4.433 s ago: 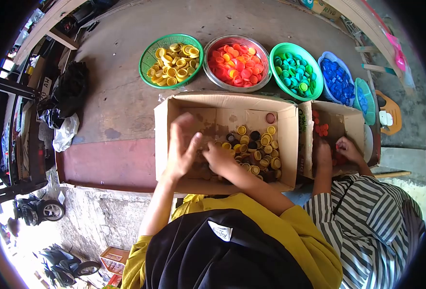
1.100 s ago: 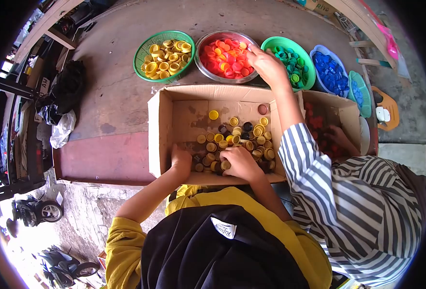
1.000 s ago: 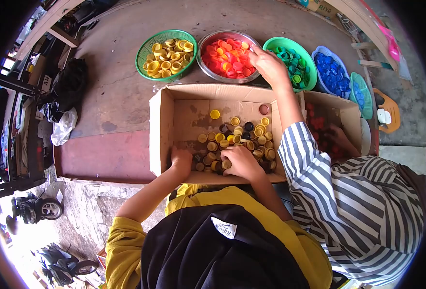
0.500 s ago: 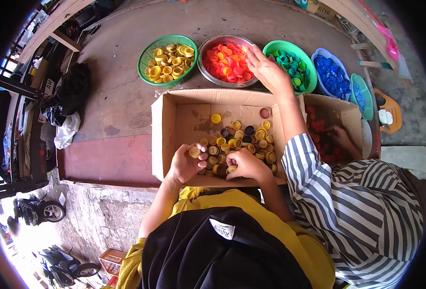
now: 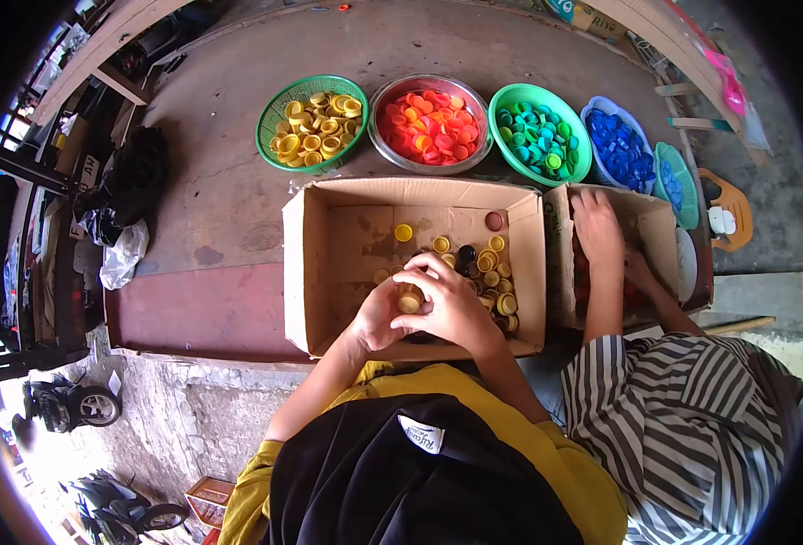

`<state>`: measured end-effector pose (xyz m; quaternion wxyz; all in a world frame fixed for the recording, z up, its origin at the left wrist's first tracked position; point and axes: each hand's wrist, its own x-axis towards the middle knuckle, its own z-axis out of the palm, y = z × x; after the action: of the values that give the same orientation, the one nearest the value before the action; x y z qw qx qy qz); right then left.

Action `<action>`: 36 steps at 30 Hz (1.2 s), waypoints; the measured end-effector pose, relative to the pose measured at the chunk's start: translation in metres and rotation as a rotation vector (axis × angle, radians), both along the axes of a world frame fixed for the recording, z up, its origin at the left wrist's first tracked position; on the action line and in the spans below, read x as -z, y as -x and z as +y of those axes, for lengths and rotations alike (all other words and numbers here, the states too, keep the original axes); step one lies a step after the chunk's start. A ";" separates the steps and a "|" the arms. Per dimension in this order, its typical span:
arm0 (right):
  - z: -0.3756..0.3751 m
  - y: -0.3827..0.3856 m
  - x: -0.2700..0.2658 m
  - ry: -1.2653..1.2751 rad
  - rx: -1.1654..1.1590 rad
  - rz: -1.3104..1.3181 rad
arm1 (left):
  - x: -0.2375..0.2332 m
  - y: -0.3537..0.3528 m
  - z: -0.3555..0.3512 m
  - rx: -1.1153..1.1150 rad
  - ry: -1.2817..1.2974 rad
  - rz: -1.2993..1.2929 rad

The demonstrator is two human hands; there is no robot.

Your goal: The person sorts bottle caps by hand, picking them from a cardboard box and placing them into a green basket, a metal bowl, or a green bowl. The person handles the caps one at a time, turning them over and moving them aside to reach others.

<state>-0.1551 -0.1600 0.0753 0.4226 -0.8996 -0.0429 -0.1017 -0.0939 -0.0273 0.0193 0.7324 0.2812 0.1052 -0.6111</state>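
My left hand [image 5: 376,318] is cupped over the near part of an open cardboard box [image 5: 526,232]. It is curled around tan-yellow bottle caps [image 5: 409,302]. My right hand [image 5: 456,304] meets it there, with thumb and fingers closed round the same caps; how many lie between the hands is hidden. Under and beyond my hands, loose yellow bottle caps [image 5: 487,262] and a few black ones [image 5: 467,253] lie on the box bottom. A single bright yellow cap [image 5: 404,232] and a brownish-red cap [image 5: 494,221] lie near its far wall.
Behind the box stand a green basket of yellow caps [image 5: 315,127], a metal bowl of red-orange caps [image 5: 430,127], a green basin of green caps [image 5: 538,136] and baskets of blue caps [image 5: 618,141]. At right, a co-worker in striped sleeves [image 5: 597,372] reaches into another box [image 5: 560,272].
My right hand has lifted from the caps in the box and joined my left hand, which shifted slightly right. The co-worker's raised arm has moved from above the bowls down into their own box.
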 end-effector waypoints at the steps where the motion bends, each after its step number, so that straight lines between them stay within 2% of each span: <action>1: 0.000 0.000 -0.006 -0.046 0.013 -0.021 | 0.005 -0.001 0.000 0.006 -0.005 -0.007; 2: -0.001 0.001 -0.008 -0.092 0.028 -0.042 | 0.010 -0.004 -0.001 -0.001 0.037 0.048; 3: -0.004 0.004 -0.008 -0.096 0.096 -0.041 | -0.009 -0.008 -0.005 -0.052 -0.045 0.124; 5: -0.018 0.006 -0.002 -0.003 0.215 -0.127 | 0.002 -0.029 -0.001 -0.099 0.131 0.165; 7: -0.032 0.015 0.007 0.080 0.293 -0.120 | -0.018 -0.058 -0.001 -0.231 0.065 -0.022; 9: -0.040 0.025 0.018 0.027 0.338 -0.024 | -0.027 -0.114 -0.001 -0.259 0.101 0.017; 10: -0.042 0.031 0.018 0.042 0.345 0.073 | -0.031 -0.141 -0.006 -0.411 -0.065 -0.147; 11: -0.043 0.036 0.021 0.080 0.364 0.093 | -0.044 -0.165 -0.009 -0.460 0.034 -0.206; 13: -0.048 0.044 0.034 0.157 0.405 0.134 | -0.018 -0.248 -0.009 -0.362 0.079 -0.591; 15: -0.050 0.051 0.045 0.198 0.452 0.187 | -0.024 -0.273 -0.018 -0.444 -0.220 -0.756; 16: -0.050 0.055 0.048 0.233 0.481 0.206 | -0.032 -0.275 -0.017 -0.301 -0.429 -0.893; 17: -0.051 0.058 0.050 0.269 0.510 0.225 | -0.024 -0.279 -0.016 -0.274 -0.554 -0.979; 21: -0.054 0.064 0.048 0.167 0.458 0.419 | -0.006 -0.262 -0.018 -0.100 -1.052 -1.398; 25: -0.053 0.064 0.057 0.220 0.410 0.479 | 0.010 -0.211 -0.010 -0.395 -0.657 -1.529; 26: -0.054 0.064 0.061 0.250 0.400 0.493 | 0.016 -0.193 -0.008 -0.370 -0.629 -1.512; 28: -0.054 0.063 0.065 0.254 0.400 0.496 | -0.020 -0.142 -0.003 -0.198 -0.767 -1.623; 29: -0.055 0.061 0.067 0.254 0.401 0.494 | -0.018 -0.125 0.000 -0.219 -0.810 -1.703; 30: -0.057 0.061 0.071 0.230 0.407 0.477 | -0.030 -0.102 -0.005 -0.312 -0.713 -1.673; 31: -0.060 0.061 0.075 0.206 0.414 0.459 | -0.037 -0.083 -0.005 -0.281 -0.730 -1.690; 32: -0.062 0.061 0.077 0.182 0.421 0.444 | -0.033 -0.068 -0.006 -0.282 -0.628 -1.692; 33: -0.066 0.061 0.073 0.140 0.434 0.417 | -0.033 -0.054 -0.009 -0.245 -0.496 -1.597; 35: -0.067 0.061 0.059 0.054 0.462 0.363 | -0.003 -0.033 -0.011 -0.208 -0.393 -1.454; 36: -0.071 0.062 0.063 0.061 0.464 0.265 | -0.004 -0.024 -0.014 -0.136 -0.315 -1.255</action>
<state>-0.2169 -0.2314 0.0123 0.3628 -0.9030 0.2172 -0.0757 -0.0695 -0.0409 0.0232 0.6419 0.6814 -0.2368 -0.2601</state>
